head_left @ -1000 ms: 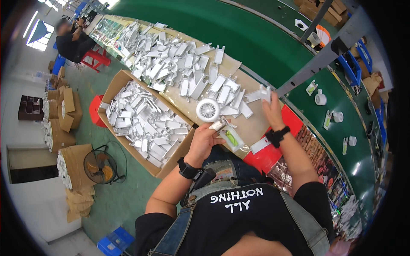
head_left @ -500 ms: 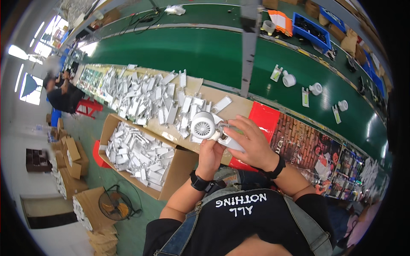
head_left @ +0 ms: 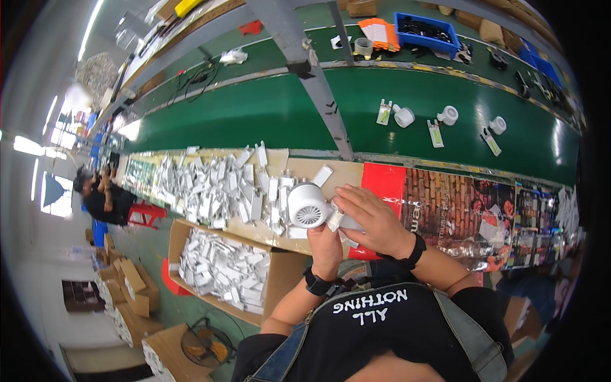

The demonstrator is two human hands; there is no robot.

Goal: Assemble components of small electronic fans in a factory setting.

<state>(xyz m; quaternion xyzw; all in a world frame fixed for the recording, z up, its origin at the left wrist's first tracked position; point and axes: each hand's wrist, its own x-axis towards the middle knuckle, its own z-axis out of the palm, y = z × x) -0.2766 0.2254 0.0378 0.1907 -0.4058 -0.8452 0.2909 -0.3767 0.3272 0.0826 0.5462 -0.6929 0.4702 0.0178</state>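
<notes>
A white hand-held fan (head_left: 307,207) with a round, slotted grille is between my hands above the table edge. My left hand (head_left: 326,251) is closed round its neck from below, thumb and fingers just under the round head. My right hand (head_left: 379,224) grips the fan's white handle piece (head_left: 352,223), its fingers laid over the top and hiding much of it. Left of the fan, a heap of loose white handle casings (head_left: 213,191) covers the table, the nearest almost touching the fan head.
An open cardboard box (head_left: 289,270) full of white casings stands at the table's near left side. Several fan heads with handles lie on the green conveyor belt (head_left: 242,99) beyond a grey post (head_left: 312,83). A floor fan (head_left: 207,344) and a seated person (head_left: 105,200) are at left.
The view has shifted. The fan head has tilted so its grille faces lower, and the neck parts that showed between my hands are now more covered. Both hands keep their hold.
</notes>
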